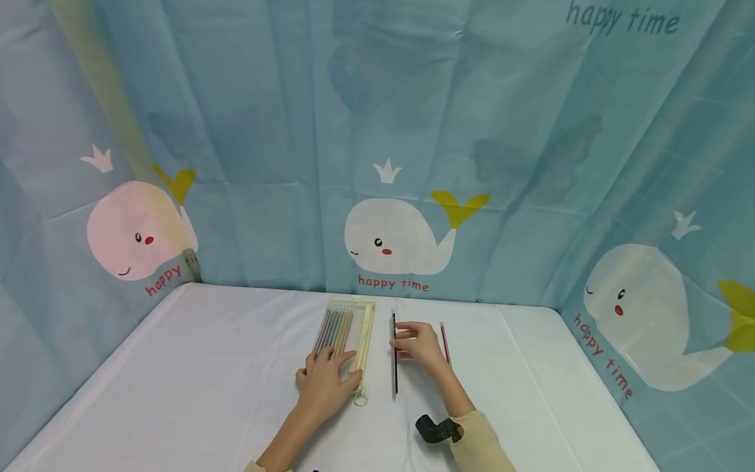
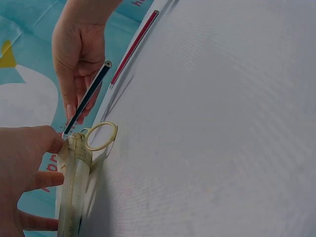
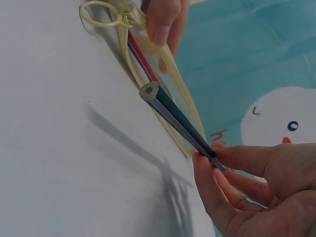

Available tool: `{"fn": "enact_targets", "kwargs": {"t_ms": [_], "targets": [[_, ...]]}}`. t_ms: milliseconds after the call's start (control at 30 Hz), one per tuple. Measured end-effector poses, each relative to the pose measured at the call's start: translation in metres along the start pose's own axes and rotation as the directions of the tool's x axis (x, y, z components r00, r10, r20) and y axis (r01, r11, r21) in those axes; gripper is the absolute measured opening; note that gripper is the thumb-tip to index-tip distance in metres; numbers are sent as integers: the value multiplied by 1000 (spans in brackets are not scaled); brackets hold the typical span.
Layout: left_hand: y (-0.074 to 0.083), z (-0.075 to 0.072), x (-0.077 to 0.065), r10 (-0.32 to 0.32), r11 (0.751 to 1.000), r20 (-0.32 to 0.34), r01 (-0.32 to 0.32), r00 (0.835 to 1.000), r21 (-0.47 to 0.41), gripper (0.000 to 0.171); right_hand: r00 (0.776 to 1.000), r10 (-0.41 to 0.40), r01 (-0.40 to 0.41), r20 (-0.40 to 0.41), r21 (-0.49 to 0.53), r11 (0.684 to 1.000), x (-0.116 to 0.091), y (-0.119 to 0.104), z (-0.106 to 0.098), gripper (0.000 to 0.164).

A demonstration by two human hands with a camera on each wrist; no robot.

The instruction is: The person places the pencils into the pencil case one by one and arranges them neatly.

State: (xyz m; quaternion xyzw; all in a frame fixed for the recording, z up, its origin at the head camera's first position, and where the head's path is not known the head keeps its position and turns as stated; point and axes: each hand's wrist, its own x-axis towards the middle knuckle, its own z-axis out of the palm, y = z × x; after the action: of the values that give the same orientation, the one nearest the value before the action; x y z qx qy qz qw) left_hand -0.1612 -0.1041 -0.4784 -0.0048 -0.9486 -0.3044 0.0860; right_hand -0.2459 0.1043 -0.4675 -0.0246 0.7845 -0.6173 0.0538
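A clear zip pencil case (image 1: 367,328) with pale yellow trim lies on the table, several coloured pencils (image 1: 339,324) showing inside it. My left hand (image 1: 323,387) rests on its near part, fingers spread, close to the yellow zip ring (image 2: 102,137). Just right of the case, my right hand (image 1: 420,344) pinches a dark pencil (image 3: 175,118) between thumb and fingertips. This pencil is raised over the cloth, its unsharpened end tilted up in the wrist views. Beyond the right hand lies a red pencil (image 1: 445,342), partly hidden by the wrist in the head view.
A white cloth (image 1: 177,380) covers the table. Blue curtains (image 1: 248,229) printed with whales stand along the back and sides. A black wrist device (image 1: 438,429) is strapped at the right sleeve.
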Motion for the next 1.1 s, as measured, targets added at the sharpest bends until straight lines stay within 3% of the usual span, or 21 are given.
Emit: {"fn": "enact_targets", "kwargs": {"t_ms": [533, 767, 1100], "targets": [[-2, 1, -2, 9, 1000, -9, -9, 1000, -2, 42, 999, -4, 4, 48, 9, 1000, 9, 0, 21, 44], [-1, 0, -2, 7, 1000, -10, -7, 1000, -4, 42, 993, -65, 61, 94, 42, 997, 11, -2, 28, 43], [-1, -1, -2, 1, 1000, -1, -1, 1000, -7, 42, 998, 15, -18, 68, 55, 998, 23, -3, 44, 43]]}}
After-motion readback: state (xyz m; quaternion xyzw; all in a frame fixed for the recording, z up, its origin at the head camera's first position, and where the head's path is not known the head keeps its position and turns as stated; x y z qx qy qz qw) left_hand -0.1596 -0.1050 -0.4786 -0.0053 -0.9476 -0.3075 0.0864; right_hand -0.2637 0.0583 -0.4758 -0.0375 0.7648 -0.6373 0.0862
